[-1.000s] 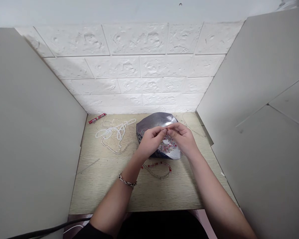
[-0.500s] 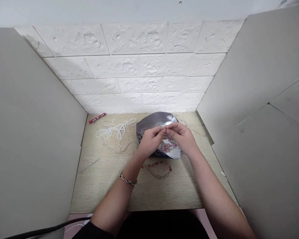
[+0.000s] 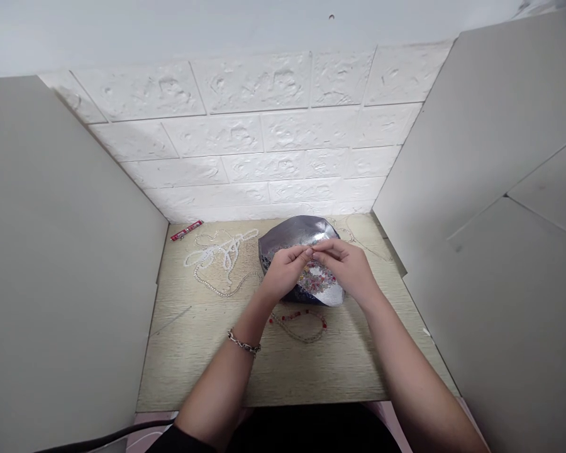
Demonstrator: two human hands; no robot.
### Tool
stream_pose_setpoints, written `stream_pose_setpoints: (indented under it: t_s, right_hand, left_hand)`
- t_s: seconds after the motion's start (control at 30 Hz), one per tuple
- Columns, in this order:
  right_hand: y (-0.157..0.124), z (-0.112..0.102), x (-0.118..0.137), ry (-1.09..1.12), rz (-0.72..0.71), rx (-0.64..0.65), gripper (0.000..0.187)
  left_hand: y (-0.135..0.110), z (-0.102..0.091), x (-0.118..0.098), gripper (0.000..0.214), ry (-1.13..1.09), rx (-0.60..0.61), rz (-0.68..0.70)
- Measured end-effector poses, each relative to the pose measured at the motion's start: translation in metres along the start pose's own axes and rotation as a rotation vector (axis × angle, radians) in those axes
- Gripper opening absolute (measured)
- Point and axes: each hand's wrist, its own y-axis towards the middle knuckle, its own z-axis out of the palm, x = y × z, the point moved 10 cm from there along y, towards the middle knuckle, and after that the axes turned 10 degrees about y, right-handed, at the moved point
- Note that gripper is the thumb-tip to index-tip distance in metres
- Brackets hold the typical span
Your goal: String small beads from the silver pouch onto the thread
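Observation:
My left hand (image 3: pixel 285 274) and my right hand (image 3: pixel 342 267) meet at the fingertips above a shiny silver-grey dish (image 3: pixel 298 231) holding mixed red, pink and white beads (image 3: pixel 318 280). Between the fingertips they pinch a tiny item (image 3: pixel 312 250), too small to identify. The hands hide the middle of the dish. A chain bracelet (image 3: pixel 244 343) circles my left wrist. On the table left of the dish lies a loose strand of white pearls (image 3: pixel 221 251). A strand with red beads (image 3: pixel 298 327) lies just below my hands.
A pale wood-grain tabletop (image 3: pixel 264 371) is enclosed by a white brick-textured wall (image 3: pixel 264 145) and grey side panels (image 3: pixel 70 251). A red packet (image 3: pixel 187 230) lies at the back left, a thin needle-like wire (image 3: pixel 172 321) at the left, and a fine strand (image 3: pixel 358 240) behind the dish. A dark cable (image 3: pixel 117 431) runs below the table edge.
The whole view has shifted slightly, with the table sitting a little lower in the frame. My hands remain together over the dish, with only small fingertip movement.

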Motion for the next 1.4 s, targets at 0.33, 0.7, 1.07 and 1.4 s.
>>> stream_pose_setpoints:
  t_s: [0.33, 0.7, 1.07, 1.4]
  right_hand:
    - [-0.007, 0.007, 0.035, -0.464, -0.299, 0.026, 0.013]
    - [-0.011, 0.001, 0.054, -0.248, -0.418, -0.036, 0.010]
    - [-0.006, -0.001, 0.038, 0.070, -0.249, 0.020, 0.011]
    - [0.000, -0.019, 0.028, 0.065, -0.180, -0.068, 0.017]
  left_hand:
    - [0.001, -0.003, 0.005, 0.033, 0.033, -0.052, -0.031]
    - [-0.002, 0.004, -0.007, 0.025, -0.269, 0.027, -0.026]
    - [-0.004, 0.005, -0.021, 0.018, -0.344, 0.109, 0.150]
    - [-0.005, 0.006, -0.019, 0.026, -0.371, 0.104, 0.087]
